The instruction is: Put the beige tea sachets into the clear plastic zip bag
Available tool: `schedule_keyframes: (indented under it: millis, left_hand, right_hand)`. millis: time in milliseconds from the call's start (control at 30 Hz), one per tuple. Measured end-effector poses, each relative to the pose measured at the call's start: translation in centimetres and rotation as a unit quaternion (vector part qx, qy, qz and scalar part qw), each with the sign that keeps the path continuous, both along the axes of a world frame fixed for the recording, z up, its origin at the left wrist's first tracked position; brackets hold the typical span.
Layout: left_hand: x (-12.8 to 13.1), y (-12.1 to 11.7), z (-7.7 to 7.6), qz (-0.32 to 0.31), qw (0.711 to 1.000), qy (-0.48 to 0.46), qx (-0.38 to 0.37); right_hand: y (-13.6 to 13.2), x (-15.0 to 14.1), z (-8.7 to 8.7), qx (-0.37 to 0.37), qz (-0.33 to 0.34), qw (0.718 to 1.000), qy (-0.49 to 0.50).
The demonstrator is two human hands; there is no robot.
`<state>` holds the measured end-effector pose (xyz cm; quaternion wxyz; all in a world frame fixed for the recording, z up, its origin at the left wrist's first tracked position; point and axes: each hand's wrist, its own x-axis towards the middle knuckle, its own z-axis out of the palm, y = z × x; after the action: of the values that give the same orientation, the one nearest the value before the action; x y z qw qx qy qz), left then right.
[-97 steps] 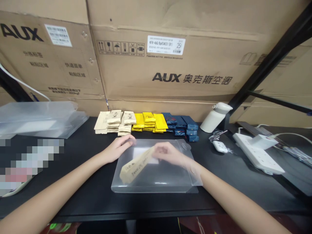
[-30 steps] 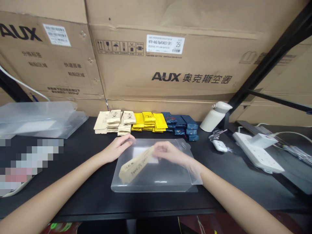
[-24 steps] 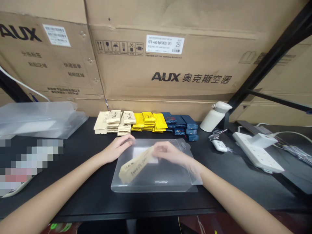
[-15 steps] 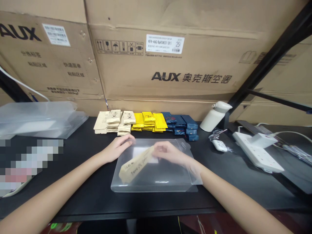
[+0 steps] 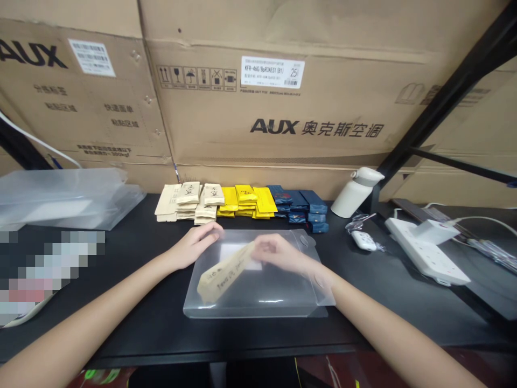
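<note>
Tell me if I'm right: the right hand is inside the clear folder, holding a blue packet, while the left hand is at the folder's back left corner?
Not quite: in the head view, the right hand holds a beige packet, not a blue one. The rest of your statement stands.

Lighting: indoor, fairly even, medium-bright, prob. from overhead (no lamp in view). Cardboard boxes [image 5: 226,140] lit flat w/ little contrast; table [image 5: 137,334] v. dark w/ faint sheen; floor [image 5: 355,369] dim. Shadows soft. Glare: small streaks + shiny btm edge on clear folder [image 5: 291,280]; its plastic hazes the packet [image 5: 226,275] & R hand [image 5: 277,252]. Focus: big box print sharp, fine print on white label [image 5: 271,73] smeared; cables [image 5: 493,253] at R edge soft. Wide-angle distortion: outer areas stretched, esp. forearms [image 5: 109,299] nr btm corners. Lower L: mosaic patch [image 5: 44,280], detail unreadable.
</note>
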<state>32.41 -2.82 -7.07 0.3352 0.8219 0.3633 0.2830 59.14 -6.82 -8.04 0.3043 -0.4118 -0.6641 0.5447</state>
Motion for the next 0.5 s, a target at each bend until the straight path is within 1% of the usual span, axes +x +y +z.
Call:
schedule_keyframes:
  millis: [300,500]
  left_hand:
    - [0.04,-0.08,0.2,0.0,1.0,0.003,-0.002]
    - [0.02,-0.02,0.09,0.004,1.0,0.0,0.003]
  right_hand:
    - [-0.12,-0.05,0.11,0.023,0.001,1.0,-0.012]
    - [-0.11,-0.08,0.14,0.026,0.004,1.0,-0.007]
